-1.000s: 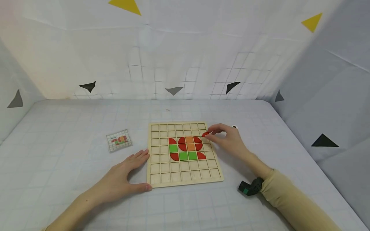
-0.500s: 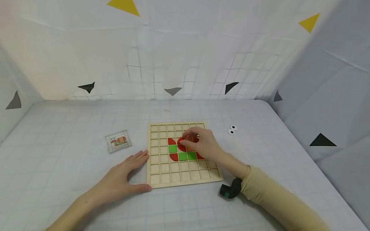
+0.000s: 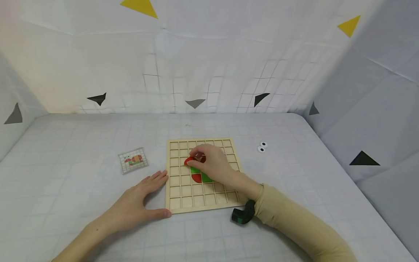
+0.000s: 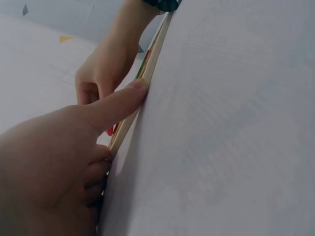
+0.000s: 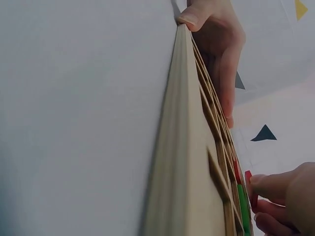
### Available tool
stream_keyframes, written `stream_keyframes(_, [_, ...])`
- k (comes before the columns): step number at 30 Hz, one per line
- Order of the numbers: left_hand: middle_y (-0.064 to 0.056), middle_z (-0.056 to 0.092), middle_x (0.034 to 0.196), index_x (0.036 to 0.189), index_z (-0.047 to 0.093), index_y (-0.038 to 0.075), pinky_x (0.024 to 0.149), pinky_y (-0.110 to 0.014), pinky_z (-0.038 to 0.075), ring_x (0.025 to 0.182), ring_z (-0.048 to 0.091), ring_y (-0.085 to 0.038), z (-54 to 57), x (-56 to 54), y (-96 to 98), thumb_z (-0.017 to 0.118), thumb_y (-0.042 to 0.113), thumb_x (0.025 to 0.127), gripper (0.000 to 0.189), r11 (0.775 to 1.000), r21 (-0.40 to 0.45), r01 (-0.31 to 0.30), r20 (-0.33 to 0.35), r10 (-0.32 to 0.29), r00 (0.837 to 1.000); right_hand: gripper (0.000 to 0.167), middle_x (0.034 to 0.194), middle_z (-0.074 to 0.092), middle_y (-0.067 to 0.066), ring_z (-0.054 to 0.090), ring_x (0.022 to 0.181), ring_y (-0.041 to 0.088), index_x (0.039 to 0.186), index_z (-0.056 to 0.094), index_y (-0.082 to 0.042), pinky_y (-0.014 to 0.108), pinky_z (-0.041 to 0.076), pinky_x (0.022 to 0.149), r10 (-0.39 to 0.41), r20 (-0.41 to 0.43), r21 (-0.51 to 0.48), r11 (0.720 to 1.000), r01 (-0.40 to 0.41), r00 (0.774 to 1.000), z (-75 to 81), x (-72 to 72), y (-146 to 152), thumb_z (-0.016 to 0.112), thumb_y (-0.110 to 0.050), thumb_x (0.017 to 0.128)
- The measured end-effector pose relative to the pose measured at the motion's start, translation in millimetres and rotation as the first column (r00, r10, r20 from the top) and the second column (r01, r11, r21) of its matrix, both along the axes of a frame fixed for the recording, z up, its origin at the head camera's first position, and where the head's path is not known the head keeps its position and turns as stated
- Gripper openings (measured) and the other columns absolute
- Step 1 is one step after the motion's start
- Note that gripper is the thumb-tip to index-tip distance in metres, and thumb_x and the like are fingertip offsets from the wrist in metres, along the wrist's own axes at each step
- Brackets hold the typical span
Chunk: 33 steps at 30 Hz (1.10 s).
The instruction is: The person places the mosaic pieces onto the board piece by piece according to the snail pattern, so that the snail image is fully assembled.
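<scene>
A wooden grid board (image 3: 183, 202) lies on the table with red, green and orange tiles in its cells. My right hand (image 3: 214, 163) pinches a red curved tile (image 3: 188, 160) between thumb and fingers, close over the board left of the middle. In the right wrist view that red tile (image 5: 251, 189) stands on edge at the fingertips, just off the board's face. Below it a green tile (image 3: 195, 170) and a red quarter-round tile (image 3: 196, 178) sit in their cells; my hand hides the orange tiles. My left hand (image 3: 137, 203) rests with fingers spread, thumb and fingertips touching the board's left edge.
A small picture card (image 3: 133, 160) showing a coloured pattern on a grid lies left of the board. Two round eye pieces (image 3: 262, 147) lie to its right. A black device (image 3: 243, 214) is strapped at the right wrist. White sheets rise behind the table.
My right hand has carried the red tile leftward from the board's right edge to left of its middle. The eye pieces have come into full view. My left hand has stayed put.
</scene>
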<state>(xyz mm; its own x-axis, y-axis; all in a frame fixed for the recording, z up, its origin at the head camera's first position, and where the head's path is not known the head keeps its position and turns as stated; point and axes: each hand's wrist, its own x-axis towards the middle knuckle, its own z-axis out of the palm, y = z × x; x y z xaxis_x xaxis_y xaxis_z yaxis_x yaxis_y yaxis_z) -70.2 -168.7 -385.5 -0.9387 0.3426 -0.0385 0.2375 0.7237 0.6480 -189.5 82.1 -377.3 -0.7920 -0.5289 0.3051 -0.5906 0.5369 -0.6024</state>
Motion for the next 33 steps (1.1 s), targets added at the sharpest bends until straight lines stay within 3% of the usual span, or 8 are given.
stream_keyframes(13, [0.006,0.032,0.162,0.154,0.041,0.024,0.113,-0.066,0.030,0.150,0.028,-0.032,1.7,1.6,-0.7,0.071,0.072,0.074,0.097,1.000,-0.004,0.007,-0.012,-0.007,1.000,0.018,0.086,0.069,-0.001,0.057,0.077,0.015,0.100,0.075,-0.010,0.020,0.048,0.064,0.018,-0.160,0.014,1.000,-0.016,0.987,-8.5,-0.3,-6.1,0.081,-0.017,0.085])
stream_keyframes(20, [0.009,0.030,0.163,0.154,0.040,0.026,0.115,-0.064,0.029,0.151,0.027,-0.029,0.0,-0.4,-0.1,0.075,0.069,0.073,0.098,1.000,-0.003,0.003,0.009,-0.003,1.000,0.015,0.087,0.072,-0.003,0.055,0.077,0.016,0.099,0.076,-0.012,0.019,0.047,0.062,0.012,-0.179,0.012,1.000,-0.010,0.984,-10.2,1.8,-5.0,0.081,-0.015,0.085])
stream_keyframes(33, [0.007,0.032,0.162,0.153,0.041,0.025,0.114,-0.065,0.030,0.150,0.029,-0.033,1.5,1.5,-0.6,0.071,0.072,0.075,0.096,1.000,0.007,0.014,-0.019,-0.014,1.000,0.010,0.090,0.075,-0.007,0.054,0.075,0.012,0.094,0.078,-0.014,0.018,0.047,0.061,-0.010,-0.182,0.007,1.000,0.011,0.983,-12.8,0.9,-5.0,0.080,-0.016,0.085])
